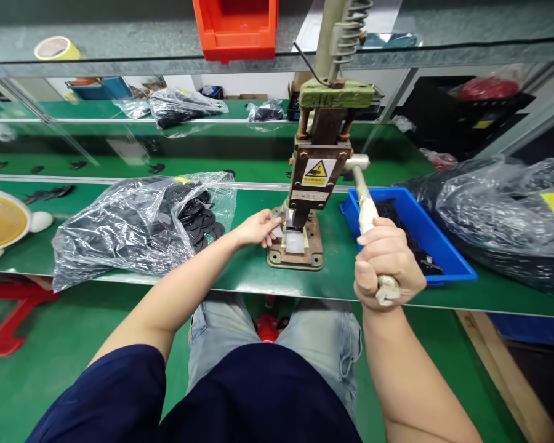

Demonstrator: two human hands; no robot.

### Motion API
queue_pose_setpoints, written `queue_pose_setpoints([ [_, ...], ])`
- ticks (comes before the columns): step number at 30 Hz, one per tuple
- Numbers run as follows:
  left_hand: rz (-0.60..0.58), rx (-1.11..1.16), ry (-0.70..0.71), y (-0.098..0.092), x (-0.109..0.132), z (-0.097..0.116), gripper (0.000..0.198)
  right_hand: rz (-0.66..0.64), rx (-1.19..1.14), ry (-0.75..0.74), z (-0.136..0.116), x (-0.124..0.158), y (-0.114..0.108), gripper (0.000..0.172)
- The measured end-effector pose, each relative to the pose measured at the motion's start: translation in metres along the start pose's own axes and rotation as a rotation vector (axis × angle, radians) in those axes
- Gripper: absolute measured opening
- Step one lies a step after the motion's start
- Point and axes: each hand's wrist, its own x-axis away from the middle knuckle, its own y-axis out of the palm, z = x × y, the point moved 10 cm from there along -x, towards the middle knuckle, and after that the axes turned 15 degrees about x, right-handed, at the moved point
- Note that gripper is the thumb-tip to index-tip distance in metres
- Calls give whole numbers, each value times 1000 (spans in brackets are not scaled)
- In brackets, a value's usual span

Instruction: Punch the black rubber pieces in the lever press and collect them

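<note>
A hand press [308,184] with a yellow warning label stands on the green bench in front of me. My right hand [388,264] is wrapped round the press's tape-covered lever [366,206], which slants down toward me. At the left of the press base, my left hand [257,229] pinches a small thin grey piece [277,229] between thumb and fingers. A light metal plate [295,242] lies on the base under the ram. Left of the press, a clear plastic bag [120,227] spills flat black pieces [202,224].
Right of the press sits a blue bin [436,237] holding black parts, with a large filled plastic bag [503,215] beyond it. An orange bin [237,31] and a tape roll [56,48] rest on the overhead shelf. A white-and-yellow round object [2,224] stands far left.
</note>
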Motion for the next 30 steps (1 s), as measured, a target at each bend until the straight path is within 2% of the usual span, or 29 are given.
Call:
queue_pose_setpoints([
  [3,-28,4,-47,20,-15,-7,38,-12,-5,-17,0,0,0,22],
  [6,-63,-3,-86,30,-24,-14,40,-3,-18,-33,-1,0,-1,23],
  [12,-52,-18,-129,29,-28,-10,47,27,-15,-2,1,2,-1,25],
  [16,-9,-36,-194,28,-32,-11,40,56,-19,10,1,3,-2,24],
  [21,9,-59,-249,30,-35,-10,31,25,-2,-22,0,0,-1,22],
  [23,25,-85,-210,33,-32,-6,32,18,-10,-39,-1,-3,-2,22],
  [26,82,-90,-77,38,-18,-2,31,40,-28,-57,-2,-6,-3,23],
  [28,69,-42,59,42,-1,0,27,54,-26,-56,1,-7,-2,24],
  [30,6,-69,196,42,25,3,24,85,-25,-55,5,-6,-3,26],
])
